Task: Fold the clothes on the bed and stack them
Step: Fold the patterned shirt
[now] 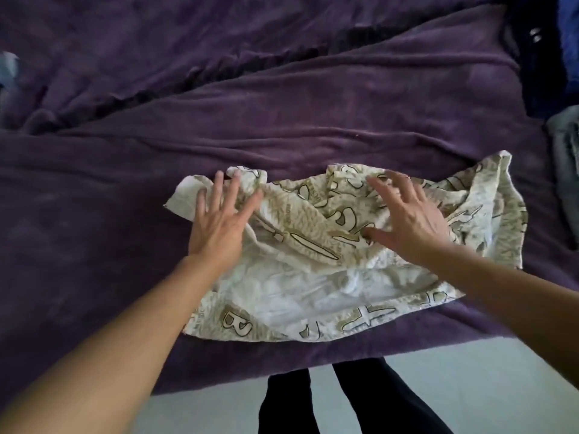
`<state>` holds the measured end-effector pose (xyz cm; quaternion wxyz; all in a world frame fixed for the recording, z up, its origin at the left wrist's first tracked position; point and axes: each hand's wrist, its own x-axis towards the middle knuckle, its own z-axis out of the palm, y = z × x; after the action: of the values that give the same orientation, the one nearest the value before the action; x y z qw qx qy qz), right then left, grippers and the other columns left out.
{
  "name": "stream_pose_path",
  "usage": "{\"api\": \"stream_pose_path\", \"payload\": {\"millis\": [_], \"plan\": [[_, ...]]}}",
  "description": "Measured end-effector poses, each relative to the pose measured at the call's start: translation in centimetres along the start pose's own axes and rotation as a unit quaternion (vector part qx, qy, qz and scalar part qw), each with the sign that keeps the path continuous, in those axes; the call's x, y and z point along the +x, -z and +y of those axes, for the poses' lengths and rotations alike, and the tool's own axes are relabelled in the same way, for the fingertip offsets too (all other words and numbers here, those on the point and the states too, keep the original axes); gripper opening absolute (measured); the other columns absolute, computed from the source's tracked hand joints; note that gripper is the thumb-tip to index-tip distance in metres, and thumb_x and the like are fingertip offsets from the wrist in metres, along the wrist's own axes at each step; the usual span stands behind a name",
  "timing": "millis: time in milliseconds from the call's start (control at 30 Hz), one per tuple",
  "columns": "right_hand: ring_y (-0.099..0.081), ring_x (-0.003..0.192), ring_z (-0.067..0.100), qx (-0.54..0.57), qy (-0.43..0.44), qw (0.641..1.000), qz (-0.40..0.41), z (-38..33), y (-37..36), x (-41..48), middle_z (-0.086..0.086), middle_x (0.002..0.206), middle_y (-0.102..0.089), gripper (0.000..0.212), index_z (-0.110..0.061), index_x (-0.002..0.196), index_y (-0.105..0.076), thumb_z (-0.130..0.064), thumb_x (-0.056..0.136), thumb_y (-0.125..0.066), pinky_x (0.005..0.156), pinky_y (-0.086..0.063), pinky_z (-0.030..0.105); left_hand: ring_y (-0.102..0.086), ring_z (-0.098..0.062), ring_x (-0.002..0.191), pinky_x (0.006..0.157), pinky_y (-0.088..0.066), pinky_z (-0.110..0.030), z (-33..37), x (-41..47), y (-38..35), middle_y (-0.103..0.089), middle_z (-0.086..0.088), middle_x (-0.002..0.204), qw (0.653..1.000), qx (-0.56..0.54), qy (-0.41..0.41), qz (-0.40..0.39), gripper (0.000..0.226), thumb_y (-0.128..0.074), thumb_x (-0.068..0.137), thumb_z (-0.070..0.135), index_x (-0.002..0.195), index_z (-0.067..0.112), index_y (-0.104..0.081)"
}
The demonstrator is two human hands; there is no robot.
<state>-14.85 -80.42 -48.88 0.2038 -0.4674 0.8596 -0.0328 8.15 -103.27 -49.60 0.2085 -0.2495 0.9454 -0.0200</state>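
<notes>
Cream garment [313,292] with tan lettering print lies crumpled on the bed [282,120], which has a purple blanket over it. The garment's near hem runs close to the bed's near edge. It is partly turned over: pale inside face showing across the near middle, printed face around that.

Left hand [219,223]: flat on the garment's left end, fingers straight and spread, palm down, gripping nothing. Fingertips reach the garment's far-left edge.

Right hand [410,220]: fingers spread and extended over the garment's right-centre, nothing held (motion blur, so can't tell if the palm is pressing or just above the fabric). Thumb points toward the garment's middle.

Other stuff relative to the garment:
- dark clothes [539,57] far right, well apart
- grey-blue denim-like item [567,151] right, near the garment's right corner, not touching
- pale blue scrap [7,70] far left, well apart
- light floor [470,386] and the person's black-clad legs [376,402] on the near side, below the bed edge
</notes>
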Motion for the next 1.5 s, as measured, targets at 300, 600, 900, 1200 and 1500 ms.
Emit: {"api": "stream_pose_path", "payload": {"millis": [300, 600, 900, 1200, 1500], "plan": [[-0.049, 0.110, 0.040, 0.046, -0.197, 0.952, 0.232, 2.4, 7.4, 8.2, 0.020, 0.118, -0.054, 0.027, -0.014, 0.109, -0.058, -0.022, 0.084, -0.052, 0.087, -0.046, 0.051, -0.062, -0.024, 0.095, 0.105, -0.028, -0.038, -1.1, -5.1, -1.1, -0.069, -0.002, 0.094, 0.999, -0.034, -0.006, -0.030, 0.020, -0.053, 0.086, 0.015, 0.104, 0.021, -0.061], [-0.045, 0.125, 0.032, -0.051, 0.110, 0.992, -0.032, -6.8, -3.3, -1.0, 0.011, 0.141, -0.044, 0.076, -0.022, 0.141, -0.043, -0.036, 0.074, -0.077, 0.101, -0.039, 0.047, -0.045, -0.023, 0.116, 0.096, -0.036, -0.038, -0.8, -9.8, -3.6, -0.049, -0.001, 0.120, 0.971, -0.118, -0.055, -0.203, 0.038, -0.043, 0.092, 0.050, 0.102, 0.020, -0.064], [-0.062, 0.101, 0.029, 0.304, -0.315, 0.888, 0.141, -1.7, 5.9, 10.4, 0.007, 0.116, -0.057, 0.052, -0.020, 0.120, -0.048, -0.040, 0.077, -0.071, 0.082, -0.055, 0.043, -0.052, -0.033, 0.117, 0.094, -0.047, -0.044, -1.8, -2.1, -4.1, -0.052, -0.010, 0.129, 0.895, -0.390, 0.167, -0.139, 0.074, -0.071, 0.079, 0.037, 0.139, 0.019, -0.032], [-0.034, 0.131, 0.030, -0.131, -0.057, 0.988, 0.059, -3.4, 4.0, 10.9, 0.010, 0.140, -0.041, 0.066, -0.027, 0.133, -0.046, -0.041, 0.074, -0.073, 0.103, -0.029, 0.050, -0.063, -0.034, 0.093, 0.068, -0.043, -0.034, -1.5, -3.8, -5.4, -0.066, -0.009, 0.098, 0.958, -0.219, 0.162, -0.088, 0.024, -0.056, 0.081, 0.014, 0.104, 0.019, -0.060], [-0.064, 0.086, 0.031, 0.156, -0.020, 0.975, 0.157, -1.7, 3.3, 6.2, 0.009, 0.098, -0.072, 0.027, -0.016, 0.111, -0.069, -0.027, 0.092, -0.052, 0.074, -0.049, 0.037, -0.053, -0.029, 0.112, 0.090, -0.045, -0.041, 0.0, 2.4, -0.8, -0.055, -0.008, 0.120, 0.909, -0.386, 0.115, 0.109, 0.051, -0.065, 0.085, 0.032, 0.131, 0.019, -0.050]]}}
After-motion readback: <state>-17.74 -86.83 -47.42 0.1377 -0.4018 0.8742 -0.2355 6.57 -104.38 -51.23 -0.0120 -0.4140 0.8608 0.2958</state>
